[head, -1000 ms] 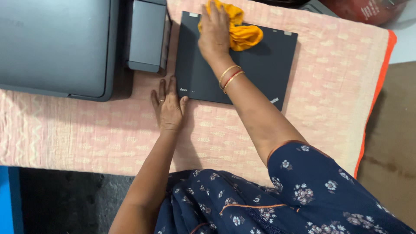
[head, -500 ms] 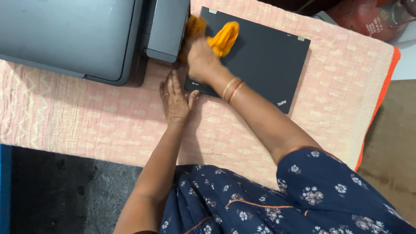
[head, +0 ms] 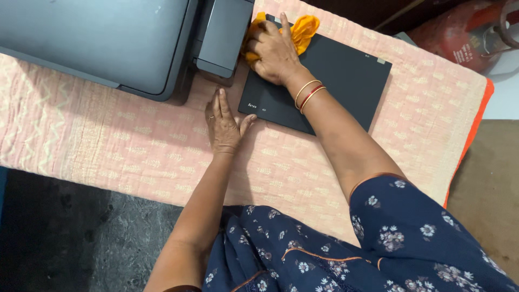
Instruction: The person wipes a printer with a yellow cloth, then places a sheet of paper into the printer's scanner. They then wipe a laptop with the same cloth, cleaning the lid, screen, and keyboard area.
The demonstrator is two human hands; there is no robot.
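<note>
Right hand (head: 274, 51): grip bunched around a yellow cloth (head: 303, 27), pressing it on the closed black laptop (head: 335, 81) at its 10 o'clock corner.
Left hand (head: 224, 127): fingers spread flat on the pink quilt (head: 108, 135), thumb beside the laptop's near edge.
Laptop: lies at the quilt's 1 o'clock.
Grey printer (head: 108, 43): at 11 o'clock, beside the cloth.
Red cylinder (head: 459, 32): 2 o'clock, off the quilt.

Single head-worn view, looking steeply down from above the person's chest. Facing forward across a worktop (head: 108, 146) under a pink quilted cloth, far edge toward the frame top. Close range: both forearms fill the centre, blue floral clothing the lower right corner. Dark floor visible at lower left, brown floor at right. No second view to compare
</note>
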